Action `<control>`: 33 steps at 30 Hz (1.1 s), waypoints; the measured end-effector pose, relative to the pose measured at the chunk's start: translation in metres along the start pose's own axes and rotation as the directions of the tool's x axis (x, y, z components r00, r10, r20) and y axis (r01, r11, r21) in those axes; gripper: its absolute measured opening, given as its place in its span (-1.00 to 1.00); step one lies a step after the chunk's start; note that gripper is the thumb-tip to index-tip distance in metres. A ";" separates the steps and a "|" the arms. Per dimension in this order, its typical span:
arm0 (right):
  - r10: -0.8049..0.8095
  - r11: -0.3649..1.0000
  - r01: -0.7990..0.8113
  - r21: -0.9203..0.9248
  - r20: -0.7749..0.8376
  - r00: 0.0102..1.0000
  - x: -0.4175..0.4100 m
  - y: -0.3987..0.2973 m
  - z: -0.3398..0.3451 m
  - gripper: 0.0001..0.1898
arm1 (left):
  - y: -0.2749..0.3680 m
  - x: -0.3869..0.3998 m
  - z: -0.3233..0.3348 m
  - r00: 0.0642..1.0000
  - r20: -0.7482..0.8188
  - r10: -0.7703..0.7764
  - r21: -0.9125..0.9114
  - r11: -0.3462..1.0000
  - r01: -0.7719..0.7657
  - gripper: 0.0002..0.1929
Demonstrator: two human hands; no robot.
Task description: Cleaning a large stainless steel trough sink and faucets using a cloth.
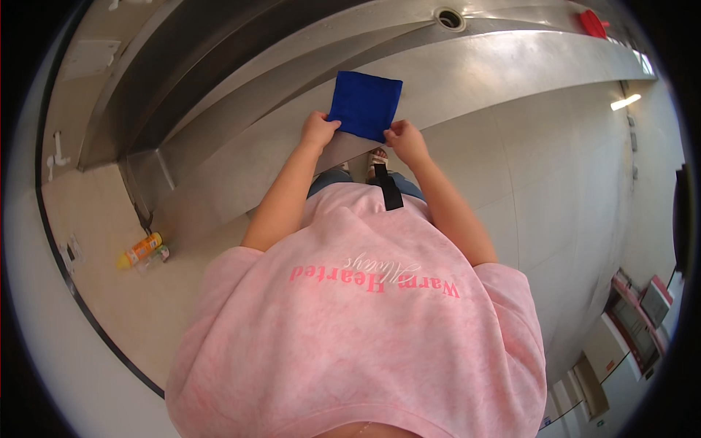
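A square blue cloth (366,105) is spread out flat between my two hands, in front of the front ledge of a stainless steel trough sink (465,71). My left hand (320,131) pinches its near left corner between thumb and fingers. At the near right corner, my right hand (406,141) grips the edge with its fingertips. The cloth's far edge reaches over the metal ledge; whether it rests on the steel or hangs just above it, I cannot tell.
A round drain hole (450,19) opens in the sink's floor. Near the sink's far right lies a red object (593,24). On the floor at the left are a yellow and orange bottle (141,250) and a clear container (156,258). A white pipe fitting (58,150) juts from the left wall.
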State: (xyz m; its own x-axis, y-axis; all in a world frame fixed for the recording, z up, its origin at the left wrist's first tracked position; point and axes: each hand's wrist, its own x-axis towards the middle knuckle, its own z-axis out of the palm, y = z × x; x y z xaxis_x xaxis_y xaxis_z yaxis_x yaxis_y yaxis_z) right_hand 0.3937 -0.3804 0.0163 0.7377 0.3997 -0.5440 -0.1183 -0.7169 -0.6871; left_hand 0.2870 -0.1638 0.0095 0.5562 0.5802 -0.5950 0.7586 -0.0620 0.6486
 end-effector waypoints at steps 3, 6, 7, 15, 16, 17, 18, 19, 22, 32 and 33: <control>0.049 0.998 -0.047 0.032 -0.057 0.997 -0.014 -0.004 0.013 -0.60 | 0.013 -0.011 -0.012 0.990 0.083 -0.110 -0.075 0.990 0.116 -0.71; 0.074 0.995 -0.064 0.082 -0.125 0.989 -0.010 0.003 0.022 -0.64 | 0.028 -0.015 -0.023 0.964 0.266 0.018 -0.296 0.953 0.064 -0.77; 0.097 0.990 -0.079 0.117 -0.156 0.983 -0.010 0.003 0.024 -0.66 | 0.041 -0.020 -0.027 0.962 0.274 0.016 -0.292 0.954 0.067 -0.77; 0.126 0.976 -0.084 0.202 -0.206 0.970 -0.040 0.025 0.042 -0.70 | 0.017 0.000 -0.015 0.959 0.025 0.284 0.299 0.913 -0.278 -0.75; 0.134 0.971 -0.089 0.221 -0.198 0.971 -0.045 0.028 0.043 -0.71 | 0.012 -0.002 -0.013 0.962 0.003 0.275 0.243 0.933 -0.267 -0.71; 0.141 0.970 -0.093 0.224 -0.209 0.968 -0.048 0.029 0.045 -0.71 | 0.009 -0.004 -0.010 0.960 0.014 0.281 0.242 0.930 -0.276 -0.71; 0.165 0.958 -0.110 0.264 -0.196 0.967 -0.053 0.029 0.045 -0.72 | 0.013 -0.013 -0.010 0.943 -0.003 0.332 0.283 0.905 -0.318 -0.71; 0.181 0.946 -0.121 0.301 -0.180 0.967 -0.059 0.023 0.045 -0.73 | 0.017 -0.019 -0.010 0.923 -0.024 0.384 0.322 0.877 -0.357 -0.72; 0.235 0.919 -0.170 0.357 -0.148 0.961 -0.074 0.000 0.043 -0.73 | 0.027 -0.027 -0.012 0.927 0.021 0.374 0.430 0.834 -0.346 -0.75; 0.155 0.988 -0.131 0.084 -0.447 0.881 -0.052 -0.027 0.046 -0.68 | 0.024 -0.016 -0.010 0.943 0.119 0.311 0.257 0.908 -0.332 -0.72; 0.191 0.982 -0.181 0.060 -0.325 0.926 -0.044 -0.025 0.041 -0.71 | 0.031 -0.018 -0.013 0.970 0.167 0.177 0.048 0.981 -0.187 -0.74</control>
State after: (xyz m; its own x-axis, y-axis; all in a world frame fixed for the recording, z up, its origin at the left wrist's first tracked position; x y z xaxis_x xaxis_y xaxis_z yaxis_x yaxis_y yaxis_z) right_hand 0.3373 -0.3564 0.0379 0.8768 0.0475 -0.4785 -0.2897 -0.7421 -0.6044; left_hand 0.2957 -0.1657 0.0468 0.7304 0.4163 -0.5415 0.6565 -0.2088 0.7249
